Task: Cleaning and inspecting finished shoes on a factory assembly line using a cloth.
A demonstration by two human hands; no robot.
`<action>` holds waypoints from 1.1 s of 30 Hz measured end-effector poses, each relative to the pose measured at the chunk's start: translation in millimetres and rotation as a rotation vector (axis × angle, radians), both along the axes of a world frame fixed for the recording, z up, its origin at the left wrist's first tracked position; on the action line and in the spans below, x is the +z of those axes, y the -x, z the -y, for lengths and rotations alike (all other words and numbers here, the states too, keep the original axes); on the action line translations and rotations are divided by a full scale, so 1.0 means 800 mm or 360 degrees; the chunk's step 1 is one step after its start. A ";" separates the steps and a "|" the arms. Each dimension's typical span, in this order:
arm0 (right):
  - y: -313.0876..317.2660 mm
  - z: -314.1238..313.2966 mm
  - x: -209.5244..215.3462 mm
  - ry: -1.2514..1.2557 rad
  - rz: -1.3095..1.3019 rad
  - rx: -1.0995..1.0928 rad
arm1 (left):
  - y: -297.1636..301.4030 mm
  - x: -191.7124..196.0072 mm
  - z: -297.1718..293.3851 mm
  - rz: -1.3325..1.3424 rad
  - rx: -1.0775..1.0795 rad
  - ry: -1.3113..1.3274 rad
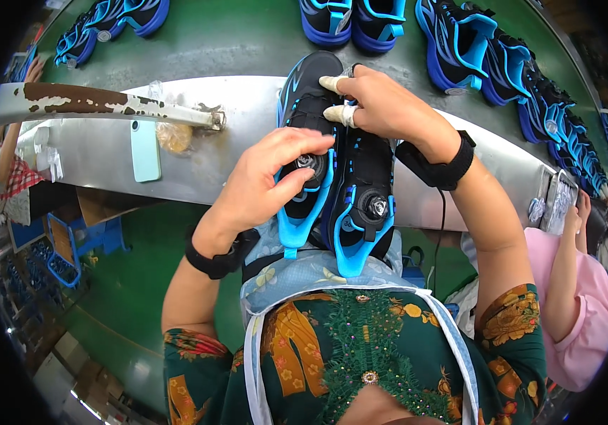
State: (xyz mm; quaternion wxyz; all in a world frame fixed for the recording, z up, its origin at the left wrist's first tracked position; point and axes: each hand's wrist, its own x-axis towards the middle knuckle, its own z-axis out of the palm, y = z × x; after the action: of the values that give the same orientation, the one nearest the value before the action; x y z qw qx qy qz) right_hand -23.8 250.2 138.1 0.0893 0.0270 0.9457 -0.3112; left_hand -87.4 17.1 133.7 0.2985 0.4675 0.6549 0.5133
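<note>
A black and blue sneaker [307, 103] lies toe-away in front of me, its heel toward my apron. Beside it on the right is a matching sneaker [368, 170] with a round lacing dial [374, 206] on its tongue. My left hand [265, 177] has thumb and fingers on either side of the left shoe's dial [307, 162]. Pale covers sit on fingertips of my right hand [389, 103], which grips the left shoe around its upper laces; part of that grip is hidden. Both wrists wear black bands.
Several sneakers [459, 46] line the green surface beyond the metal bench [197, 166]. On the bench's left lie a mint-green phone [145, 151] and a yellowish lump [174, 137], beneath a chipped white metal arm [105, 100]. A person in pink [573, 304] sits at right; another is far left.
</note>
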 end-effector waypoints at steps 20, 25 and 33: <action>0.059 -0.038 -0.040 0.0103 -0.0191 0.0090 | -0.075 0.049 0.041 0.2067 0.0612 0.0567; 0.046 -0.023 -0.051 0.0145 -0.0049 0.0014 | -0.092 -0.002 0.035 0.1931 0.0840 0.0270; 0.026 -0.016 -0.023 0.0087 0.0082 -0.0222 | -0.088 0.004 0.028 0.0758 0.0672 0.0602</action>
State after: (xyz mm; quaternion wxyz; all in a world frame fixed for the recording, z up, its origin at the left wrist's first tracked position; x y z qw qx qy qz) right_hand -44.8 263.4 119.7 0.0923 0.0982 0.9302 -0.3415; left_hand -17.2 -5.7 137.2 0.4112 0.1262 0.7325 0.5277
